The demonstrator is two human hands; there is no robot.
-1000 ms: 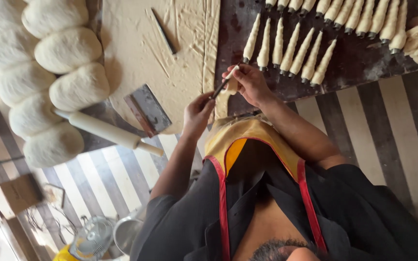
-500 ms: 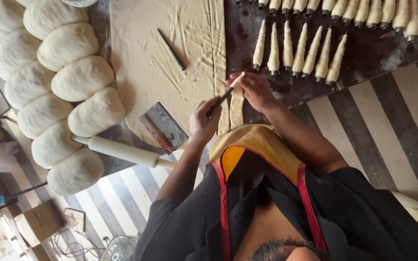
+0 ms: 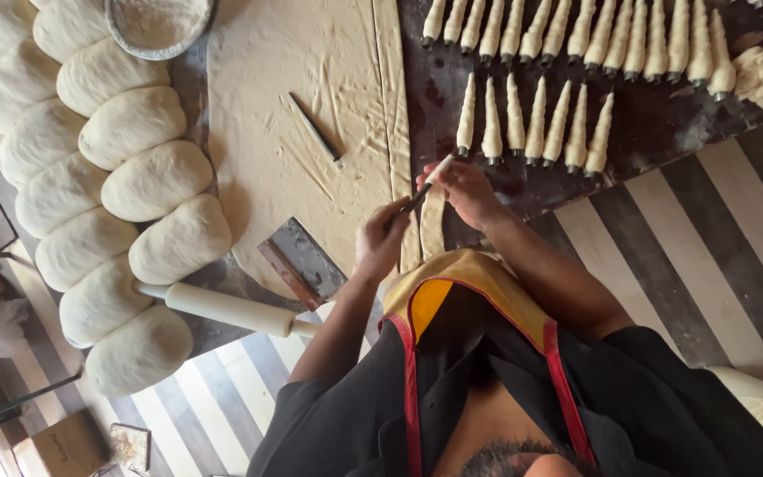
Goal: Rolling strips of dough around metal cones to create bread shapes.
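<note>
My left hand (image 3: 380,243) is closed around the wide end of a dark metal cone (image 3: 415,200), and my right hand (image 3: 463,187) pinches a pale dough strip (image 3: 434,221) against the cone's upper end. Both hands sit at the table's near edge, just in front of my apron (image 3: 452,283).

The strip hangs from the cone down toward my body. It seems to come off the big rolled dough sheet (image 3: 311,115), which carries cut lines and a spare bare cone (image 3: 314,127).

To wind well, I judge that I should keep the strip lightly taut, overlap each turn a little, and turn the cone with the left hand while the right guides. Pulling too hard could thin or snap the strip.

Just beyond my right hand, finished wrapped cones (image 3: 533,124) stand in two rows on a dark tray (image 3: 664,132), close but not touching my fingers.

To the left, well apart, round dough balls (image 3: 130,177) lie in rows, with a rolling pin (image 3: 222,309) and a flat scraper (image 3: 302,261) near the sheet.
</note>
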